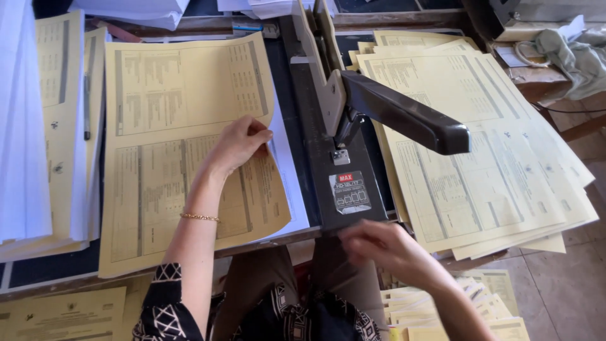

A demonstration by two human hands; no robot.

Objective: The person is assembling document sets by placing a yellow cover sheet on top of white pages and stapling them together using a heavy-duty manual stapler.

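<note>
A dark table (50, 268) bears yellow sheets (183, 151) and a stapler (344, 158).

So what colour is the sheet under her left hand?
Pale yellow with grey print, the sheet under the left hand, head view.

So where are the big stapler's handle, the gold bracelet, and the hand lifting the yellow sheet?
Stapler handle (410, 117), head view: middle of the dark lever arm.
Gold bracelet (199, 217), head view: chain across the left wrist.
Left hand (238, 142), head view: back of the hand pinching the yellow sheet (170, 88) edge.

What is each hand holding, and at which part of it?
The left hand grips the right edge of the top yellow sheet, about halfway down. The right hand is blurred; a hold cannot be told.
</note>
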